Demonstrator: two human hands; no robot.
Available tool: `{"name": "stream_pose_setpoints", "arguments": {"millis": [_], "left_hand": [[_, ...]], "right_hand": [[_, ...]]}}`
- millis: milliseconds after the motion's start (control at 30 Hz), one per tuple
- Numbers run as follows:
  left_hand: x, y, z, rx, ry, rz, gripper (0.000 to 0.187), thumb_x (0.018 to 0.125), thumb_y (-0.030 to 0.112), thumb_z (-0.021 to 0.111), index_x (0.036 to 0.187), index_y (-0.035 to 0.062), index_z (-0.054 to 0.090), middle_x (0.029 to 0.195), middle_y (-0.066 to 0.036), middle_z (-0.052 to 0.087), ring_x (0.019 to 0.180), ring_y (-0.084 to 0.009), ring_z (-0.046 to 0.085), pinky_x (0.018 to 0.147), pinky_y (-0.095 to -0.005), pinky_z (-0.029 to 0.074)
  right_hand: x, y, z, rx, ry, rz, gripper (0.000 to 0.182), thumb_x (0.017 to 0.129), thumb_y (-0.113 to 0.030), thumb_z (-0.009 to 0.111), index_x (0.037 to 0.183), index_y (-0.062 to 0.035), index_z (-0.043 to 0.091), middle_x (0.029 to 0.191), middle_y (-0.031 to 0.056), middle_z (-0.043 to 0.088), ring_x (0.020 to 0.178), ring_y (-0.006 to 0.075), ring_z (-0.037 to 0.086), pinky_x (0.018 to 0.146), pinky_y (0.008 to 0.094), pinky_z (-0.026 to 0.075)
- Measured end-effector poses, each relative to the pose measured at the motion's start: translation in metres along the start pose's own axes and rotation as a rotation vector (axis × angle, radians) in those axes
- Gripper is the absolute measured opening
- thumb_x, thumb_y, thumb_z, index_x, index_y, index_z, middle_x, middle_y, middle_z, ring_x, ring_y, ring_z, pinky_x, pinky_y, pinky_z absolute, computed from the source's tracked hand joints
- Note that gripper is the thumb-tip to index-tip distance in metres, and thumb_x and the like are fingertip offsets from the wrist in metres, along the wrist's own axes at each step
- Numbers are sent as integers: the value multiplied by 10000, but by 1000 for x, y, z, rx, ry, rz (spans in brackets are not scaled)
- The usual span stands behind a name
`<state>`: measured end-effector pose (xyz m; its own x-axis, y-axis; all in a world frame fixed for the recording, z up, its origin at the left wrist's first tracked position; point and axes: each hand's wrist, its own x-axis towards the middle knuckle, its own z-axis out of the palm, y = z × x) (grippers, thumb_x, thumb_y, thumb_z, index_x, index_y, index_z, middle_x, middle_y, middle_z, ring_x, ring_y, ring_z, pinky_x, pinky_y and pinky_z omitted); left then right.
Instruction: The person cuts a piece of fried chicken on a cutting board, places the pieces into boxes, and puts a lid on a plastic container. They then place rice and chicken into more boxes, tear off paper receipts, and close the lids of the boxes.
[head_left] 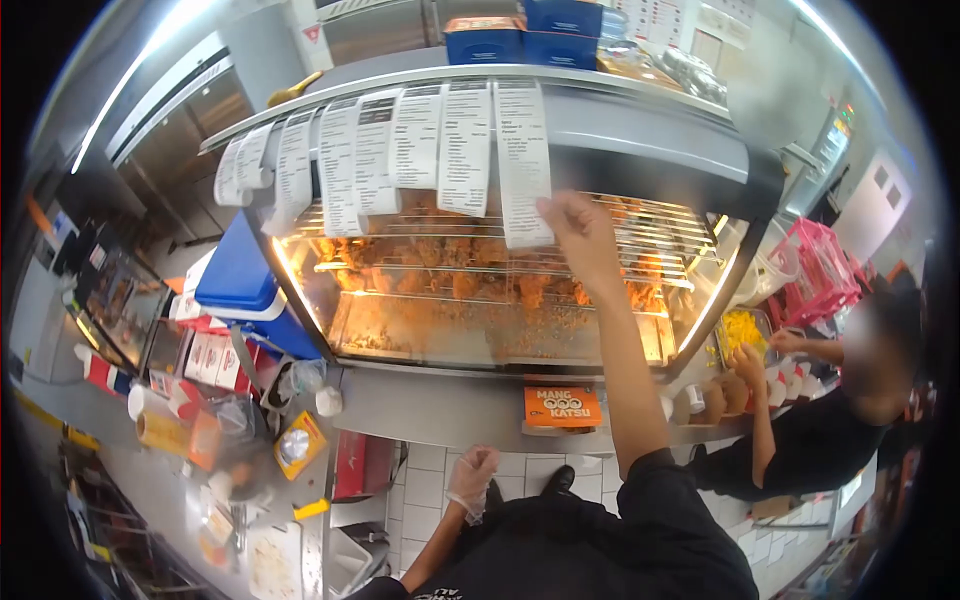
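My right hand (577, 222) is raised in front of the lit warming cabinet, its fingers closed on the right edge of a long paper receipt (522, 165). That receipt hangs at the right end of a row of printed receipts (417, 135) along the cabinet's top rail. Behind them, fried pieces of food (430, 255) lie on wire racks. My left hand (472, 478), in a clear plastic glove, is low near my body with its fingers curled; whether it holds anything is hidden.
An orange box (560, 407) sits on the counter ledge. A blue cooler (240, 270) stands left of the cabinet. At the right, a co-worker (820, 440) reaches toward a tray of yellow food (741, 330) beside pink baskets (815, 265). Packaging covers the left counter.
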<state>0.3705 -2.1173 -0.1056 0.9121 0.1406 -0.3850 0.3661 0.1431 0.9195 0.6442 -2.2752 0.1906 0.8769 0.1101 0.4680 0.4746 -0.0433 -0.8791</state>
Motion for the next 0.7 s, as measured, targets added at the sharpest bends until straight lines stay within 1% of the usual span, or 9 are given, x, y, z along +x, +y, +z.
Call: {"name": "stream_pose_setpoints", "arguments": {"millis": [33, 167, 233, 267, 333, 400, 467, 600, 700], "left_hand": [[8, -7, -4, 20, -14, 24, 146, 932, 184, 647, 971, 44, 641, 735, 38, 588, 613, -37, 482, 529, -212, 380], [31, -12, -25, -23, -151, 76, 132, 935, 170, 644, 989, 49, 637, 713, 36, 577, 616, -36, 492, 519, -202, 386], [41, -13, -32, 85, 12, 218, 105, 943, 160, 633, 987, 65, 624, 672, 24, 561, 568, -48, 497, 478, -203, 386], [43, -16, -35, 129, -59, 203, 105, 943, 160, 633, 987, 65, 624, 672, 24, 561, 568, -48, 497, 478, -203, 386], [49, -21, -41, 49, 110, 145, 97, 953, 172, 620, 965, 77, 609, 628, 8, 536, 499, -63, 482, 422, -208, 368], [48, -18, -37, 62, 125, 141, 108, 957, 184, 616, 955, 77, 601, 615, -1, 529, 472, -70, 470, 404, -212, 357], [44, -19, -23, 58, 175, 152, 122, 961, 196, 612, 944, 77, 593, 602, -9, 522, 446, -76, 458, 386, -216, 346], [51, -31, 1, -24, 239, 96, 153, 968, 228, 614, 946, 79, 589, 599, -17, 524, 434, -89, 454, 371, -221, 337], [54, -41, 23, -27, 233, 100, 154, 972, 233, 614, 950, 83, 587, 603, -19, 531, 429, -94, 456, 367, -223, 336]], "right_hand": [[-7, -6, -5, 119, -12, 75, 192, 974, -182, 622, 1038, -5, 663, 846, 32, 699, 784, 71, 623, 688, 242, 489], [-39, -11, -66, 117, 54, 18, 178, 980, -181, 613, 1040, -21, 660, 870, 12, 700, 774, 54, 617, 670, 229, 482], [-62, -3, -112, 112, 193, 41, 171, 974, -172, 621, 1039, -18, 660, 885, 11, 699, 775, 52, 623, 651, 230, 485], [-79, -6, -134, 108, 259, 56, 165, 970, -169, 626, 1037, -22, 662, 887, 9, 699, 774, 51, 626, 644, 226, 486], [-108, 9, -185, 152, 388, 96, 158, 968, -164, 628, 1036, -27, 666, 883, 12, 700, 767, 52, 631, 643, 219, 488], [-131, 40, -229, 394, 502, 105, 136, 965, -156, 629, 1037, -49, 671, 854, 18, 698, 728, 55, 639, 629, 200, 492], [-152, 58, -263, 434, 688, 139, 137, 968, -159, 624, 1037, -48, 665, 852, 19, 695, 703, 60, 636, 628, 186, 486], [-185, 102, -323, 527, 715, 142, 155, 975, -170, 616, 1045, -39, 660, 867, 19, 696, 701, 54, 633, 619, 176, 484], [-192, 127, -351, 477, 847, 164, 173, 987, -175, 599, 1055, -28, 660, 884, 29, 698, 703, 53, 636, 615, 177, 492]]}}
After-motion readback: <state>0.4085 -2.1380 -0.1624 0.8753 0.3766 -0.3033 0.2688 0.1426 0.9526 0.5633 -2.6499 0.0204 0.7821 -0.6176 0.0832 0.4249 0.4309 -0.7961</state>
